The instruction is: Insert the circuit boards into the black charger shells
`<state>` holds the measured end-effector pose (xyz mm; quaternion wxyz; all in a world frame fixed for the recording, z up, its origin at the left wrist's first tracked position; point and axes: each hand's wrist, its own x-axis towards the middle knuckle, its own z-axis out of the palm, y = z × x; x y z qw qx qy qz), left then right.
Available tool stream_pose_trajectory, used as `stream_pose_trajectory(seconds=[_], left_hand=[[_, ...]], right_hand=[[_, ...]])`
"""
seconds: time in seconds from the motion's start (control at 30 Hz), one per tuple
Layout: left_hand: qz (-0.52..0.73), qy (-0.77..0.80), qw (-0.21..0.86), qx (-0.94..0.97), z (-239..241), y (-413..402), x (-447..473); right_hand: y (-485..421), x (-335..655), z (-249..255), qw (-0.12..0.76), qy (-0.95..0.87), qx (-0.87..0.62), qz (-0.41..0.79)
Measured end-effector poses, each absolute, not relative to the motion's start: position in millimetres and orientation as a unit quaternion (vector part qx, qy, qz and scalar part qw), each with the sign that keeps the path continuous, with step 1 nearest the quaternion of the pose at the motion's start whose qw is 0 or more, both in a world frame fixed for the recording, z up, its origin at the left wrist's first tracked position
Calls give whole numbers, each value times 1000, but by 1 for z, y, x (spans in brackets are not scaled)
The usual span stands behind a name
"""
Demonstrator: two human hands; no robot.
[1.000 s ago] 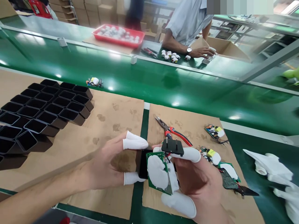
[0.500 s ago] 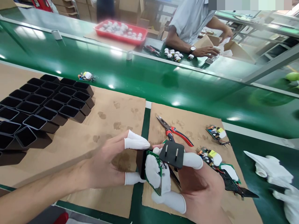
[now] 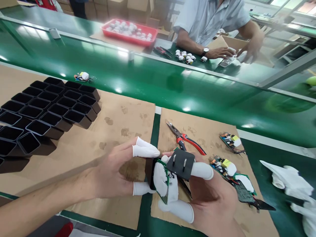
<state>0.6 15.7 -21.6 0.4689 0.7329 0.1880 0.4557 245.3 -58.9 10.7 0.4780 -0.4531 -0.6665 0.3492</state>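
My left hand (image 3: 116,171), with white finger cots on thumb and finger, grips a black plastic case (image 3: 149,172) from its two sides. In my right hand (image 3: 209,194), also in finger cots, is a green circuit board (image 3: 161,181) coated with white compound. A black plug cover (image 3: 181,163) with two metal prongs sits against the board, under my right fingers. The board's left edge lies at the mouth of the case; how far it reaches inside is hidden. Red-handled pliers (image 3: 185,138) lie on the cardboard just beyond my hands.
Rows of open black cases (image 3: 49,105) stand on the left cardboard. Several circuit boards (image 3: 230,140) lie at right, beside white gloves (image 3: 288,181). Another board (image 3: 82,77) rests on the green belt (image 3: 148,82). Across it, a co-worker (image 3: 212,26) works near a red tray (image 3: 129,33).
The board and plug cover have shifted slightly left, towards the case. Both hands keep their hold. The co-worker's one hand has moved closer to the other.
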Motion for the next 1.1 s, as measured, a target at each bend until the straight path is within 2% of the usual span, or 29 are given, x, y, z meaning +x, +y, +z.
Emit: stream_pose_trajectory(seconds=[1.1], left_hand=[[461, 187, 464, 733, -25, 17, 1]], right_hand=[[-52, 242, 12, 485, -690, -427, 326]])
